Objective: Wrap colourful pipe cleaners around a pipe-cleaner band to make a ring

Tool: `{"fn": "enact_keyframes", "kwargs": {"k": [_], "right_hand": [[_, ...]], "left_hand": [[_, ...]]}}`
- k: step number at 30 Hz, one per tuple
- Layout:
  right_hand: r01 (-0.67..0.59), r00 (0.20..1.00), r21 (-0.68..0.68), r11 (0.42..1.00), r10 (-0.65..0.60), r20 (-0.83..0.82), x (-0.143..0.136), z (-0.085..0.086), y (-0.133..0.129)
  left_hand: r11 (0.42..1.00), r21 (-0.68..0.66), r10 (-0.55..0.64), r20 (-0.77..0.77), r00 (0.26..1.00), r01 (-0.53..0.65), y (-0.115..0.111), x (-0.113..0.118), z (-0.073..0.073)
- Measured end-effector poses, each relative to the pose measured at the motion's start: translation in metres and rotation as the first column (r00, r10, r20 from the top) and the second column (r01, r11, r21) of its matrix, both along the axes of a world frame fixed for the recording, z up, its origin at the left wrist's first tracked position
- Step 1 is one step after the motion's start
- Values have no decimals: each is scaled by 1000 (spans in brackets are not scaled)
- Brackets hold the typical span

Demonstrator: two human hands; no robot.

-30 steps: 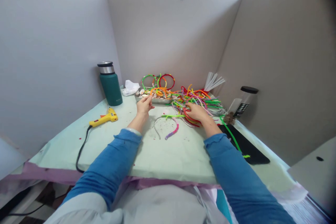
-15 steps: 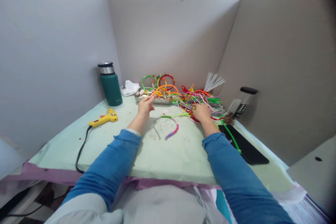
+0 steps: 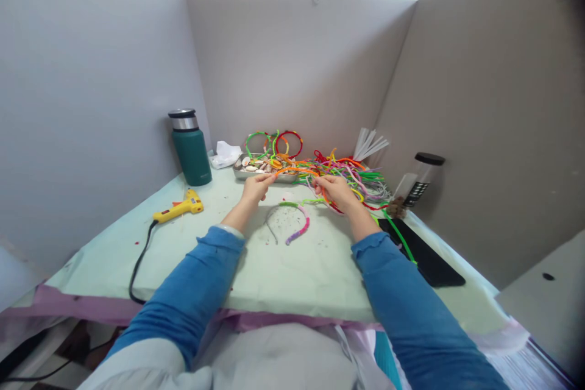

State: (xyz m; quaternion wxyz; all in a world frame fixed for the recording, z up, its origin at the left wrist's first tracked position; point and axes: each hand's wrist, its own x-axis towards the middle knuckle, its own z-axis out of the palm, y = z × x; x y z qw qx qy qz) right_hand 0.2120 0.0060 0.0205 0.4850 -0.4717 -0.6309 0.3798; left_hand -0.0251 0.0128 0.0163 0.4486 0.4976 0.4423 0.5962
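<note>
An orange pipe cleaner [image 3: 297,169] stretches in a shallow arch between my two hands. My left hand [image 3: 256,189] is closed, pinching its left end between thumb and fingertips. On the other side my right hand [image 3: 337,191] has its fingers closed on the right part of the same pipe cleaner, in front of the loose pile. Below both hands a headband [image 3: 300,234] lies on the table, part of its band wrapped in green, pink and purple; the rest is bare and grey. A heap of coloured pipe cleaners [image 3: 361,178] lies just behind my right hand.
Behind my left hand stands a metal tray [image 3: 242,175] of small pieces, with coloured rings [image 3: 289,133] behind it. A yellow glue gun [image 3: 178,207] and green bottle [image 3: 191,155] are at left. White sticks [image 3: 369,145], a clear jar [image 3: 423,178] and a black flat object [image 3: 432,259] are at right.
My right hand has come up out of the pile, toward my left hand, and now grips the orange pipe cleaner. The pipe cleaner's arch has flattened and dropped lower.
</note>
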Motion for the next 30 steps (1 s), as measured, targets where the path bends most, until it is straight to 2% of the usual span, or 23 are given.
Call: {"fn": "enact_keyframes", "kwargs": {"k": [2, 5, 9, 12, 14, 17, 20, 23, 27, 30], "right_hand": [[-71, 991, -91, 993, 60, -122, 8, 0, 3], [-211, 953, -256, 943, 140, -269, 17, -1, 8], [-313, 923, -342, 886, 198, -330, 24, -6, 11], [-352, 918, -328, 876, 255, -303, 25, -11, 12], [-334, 935, -297, 895, 274, -227, 25, -15, 12], [-251, 968, -262, 932, 240, -72, 22, -19, 14], [-136, 988, -236, 962, 150, 42, 20, -21, 16], [-64, 993, -227, 972, 85, 82, 19, -20, 17], [-70, 991, -207, 976, 92, 99, 21, -19, 14], [-104, 976, -176, 979, 135, 171, 22, -19, 12]], "left_hand": [[998, -8, 59, -74, 996, -60, 2, 0, 0], [998, -51, 40, -86, 995, -44, 2, -2, 0], [990, -132, -32, 160, 987, 53, 3, -9, 3], [985, -136, -44, 402, 915, 108, 3, -15, 6], [988, -121, -23, 508, 861, 98, 3, -17, 9], [993, -70, -36, 569, 822, 92, 2, -17, 11], [994, 14, -95, 555, 826, 105, 2, -16, 12], [993, 61, -118, 529, 840, 101, 3, -16, 10], [998, 41, -68, 509, 858, 55, 7, -18, 7], [1000, 12, -6, 524, 852, -1, 11, -21, 4]]}}
